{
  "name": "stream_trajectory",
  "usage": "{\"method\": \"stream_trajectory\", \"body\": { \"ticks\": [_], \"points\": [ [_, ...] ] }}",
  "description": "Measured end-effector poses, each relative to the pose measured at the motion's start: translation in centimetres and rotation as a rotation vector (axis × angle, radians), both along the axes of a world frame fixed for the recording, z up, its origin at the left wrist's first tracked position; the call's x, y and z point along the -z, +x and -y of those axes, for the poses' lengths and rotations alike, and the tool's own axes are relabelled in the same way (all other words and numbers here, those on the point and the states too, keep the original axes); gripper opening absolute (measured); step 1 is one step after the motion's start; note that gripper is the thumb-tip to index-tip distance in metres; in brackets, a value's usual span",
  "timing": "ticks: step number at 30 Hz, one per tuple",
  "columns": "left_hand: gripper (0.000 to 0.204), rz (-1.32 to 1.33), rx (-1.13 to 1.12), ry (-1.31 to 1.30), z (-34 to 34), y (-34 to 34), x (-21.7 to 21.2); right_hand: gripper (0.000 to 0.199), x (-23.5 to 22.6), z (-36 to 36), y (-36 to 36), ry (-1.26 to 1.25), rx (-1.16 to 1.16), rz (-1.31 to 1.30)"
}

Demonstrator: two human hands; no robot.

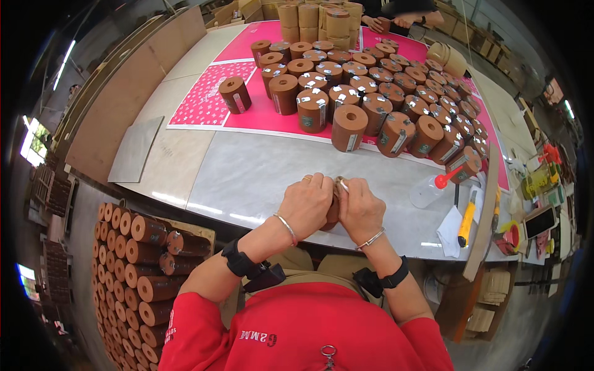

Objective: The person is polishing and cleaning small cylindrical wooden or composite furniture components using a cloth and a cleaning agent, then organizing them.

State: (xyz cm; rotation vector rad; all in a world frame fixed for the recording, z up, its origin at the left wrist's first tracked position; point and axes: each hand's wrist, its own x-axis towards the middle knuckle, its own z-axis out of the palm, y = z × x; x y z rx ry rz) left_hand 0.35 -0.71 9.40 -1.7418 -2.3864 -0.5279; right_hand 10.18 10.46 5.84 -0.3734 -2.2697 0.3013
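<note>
Head view: left hand (307, 203) and right hand (360, 209) both clasp one brown roll (333, 213) between them, above the grey table (247, 179), near the packed rolls (371, 93).

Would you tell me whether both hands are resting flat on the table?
No: the left hand and right hand clasp a brown roll between them.

At the table's (260, 179) near edge, the left hand (306, 204) and right hand (361, 210) close around one roll (333, 211). Far behind them stand many rolls (371, 93) on sheets (210, 93). A squeeze bottle (430, 188) and utility knife (466, 221) lie right; stacked rolls (142, 260) lie near left, below the table.
</note>
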Motion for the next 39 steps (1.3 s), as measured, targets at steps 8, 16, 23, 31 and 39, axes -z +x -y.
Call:
{"method": "stream_trajectory", "body": {
  "ticks": [8,16,23,31,39],
  "points": [
    [0.011,0.787,0.157,0.3,3.8,-2.4,1.1,0.012,0.4,-0.6,0.1,-0.011,0.014,-0.015],
    [0.102,0.529,0.104,0.246,3.5,-1.8,10.0,0.01,1.2,-1.6,-0.7,-0.077,-0.068,-0.077],
    [0.085,0.723,-0.138,0.11,2.7,-1.2,5.3,0.01,1.2,-3.9,0.3,-0.302,-0.014,-0.114],
    [0.079,0.477,-0.187,0.33,2.5,-1.2,7.2,0.009,2.2,-2.0,-1.3,-0.149,-0.158,-0.083],
    [0.086,0.232,-0.104,0.378,2.6,-1.3,11.9,0.008,2.2,4.6,-2.5,0.022,-0.271,0.062]
  ]
}}
